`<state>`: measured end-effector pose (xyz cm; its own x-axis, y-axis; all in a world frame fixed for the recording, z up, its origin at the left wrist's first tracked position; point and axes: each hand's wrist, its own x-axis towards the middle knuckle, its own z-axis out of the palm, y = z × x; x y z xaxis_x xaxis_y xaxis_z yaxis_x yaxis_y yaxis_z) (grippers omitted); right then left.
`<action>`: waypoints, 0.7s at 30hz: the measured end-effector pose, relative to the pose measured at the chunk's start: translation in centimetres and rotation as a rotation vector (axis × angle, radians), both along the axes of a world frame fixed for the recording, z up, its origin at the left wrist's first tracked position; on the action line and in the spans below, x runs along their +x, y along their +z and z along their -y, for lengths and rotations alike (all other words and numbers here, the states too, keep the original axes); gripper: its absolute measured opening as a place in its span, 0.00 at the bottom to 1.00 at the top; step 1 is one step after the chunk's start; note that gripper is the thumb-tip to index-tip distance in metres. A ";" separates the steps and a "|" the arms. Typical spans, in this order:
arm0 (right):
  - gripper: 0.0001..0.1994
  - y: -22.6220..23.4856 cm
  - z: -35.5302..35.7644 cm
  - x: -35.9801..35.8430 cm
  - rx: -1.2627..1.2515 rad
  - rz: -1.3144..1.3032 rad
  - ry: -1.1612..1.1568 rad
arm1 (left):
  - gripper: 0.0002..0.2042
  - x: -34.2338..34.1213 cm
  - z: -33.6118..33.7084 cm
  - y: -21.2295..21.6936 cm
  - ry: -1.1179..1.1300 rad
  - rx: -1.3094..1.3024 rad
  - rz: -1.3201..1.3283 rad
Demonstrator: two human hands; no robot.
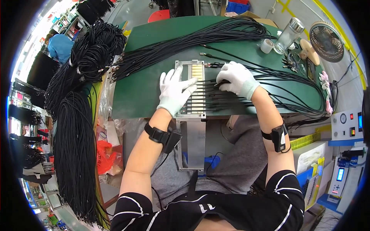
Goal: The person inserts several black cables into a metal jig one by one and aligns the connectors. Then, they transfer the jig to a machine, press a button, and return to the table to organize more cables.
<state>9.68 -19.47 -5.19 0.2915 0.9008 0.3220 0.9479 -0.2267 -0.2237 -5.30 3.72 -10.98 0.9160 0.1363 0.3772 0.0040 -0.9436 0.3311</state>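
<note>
Fingers of the right hand [237, 79] pinch a black cable [269, 82] into the metal tray [192, 90] — left hand's [175, 90] fingers, spread flat, steady it; seat each end squarely.

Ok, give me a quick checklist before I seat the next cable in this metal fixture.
1. Left hand flat on the metal fixture, steadying it: ok.
2. Right hand on the black cables beside the fixture: ok.
3. Both hands gloved: ok.
4. Cable ends lying in parallel rows across the fixture: ok.
5. Every end fully seated in its slot: cannot tell.
6. Fixture fully on the green table: not ok, it overhangs the near edge.
</note>
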 end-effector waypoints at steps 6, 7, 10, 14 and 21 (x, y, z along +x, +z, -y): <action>0.06 -0.1 -0.4 0.4 -0.061 -0.057 -0.117 | 0.14 0.0 0.0 -0.1 0.008 -0.027 -0.003; 0.06 -0.3 -0.4 0.4 -0.065 -0.050 -0.140 | 0.14 -0.1 0.1 0.1 0.011 -0.037 -0.010; 0.06 -0.9 -0.5 1.8 -0.021 -0.044 -0.116 | 0.14 0.0 0.2 0.0 0.007 -0.051 -0.002; 0.07 -0.6 -2.0 1.0 0.209 -0.180 -0.151 | 0.13 0.6 -0.6 0.0 0.012 -0.123 0.067; 0.09 -0.9 -8.1 -2.7 0.393 -0.088 0.027 | 0.12 1.4 -0.8 0.5 -0.111 -0.691 0.308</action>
<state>6.97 -11.37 -6.06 0.3113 0.7218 0.6182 0.9258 -0.0835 -0.3687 -3.92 4.51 -10.49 0.8054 0.3472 0.4803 -0.2673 -0.5106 0.8172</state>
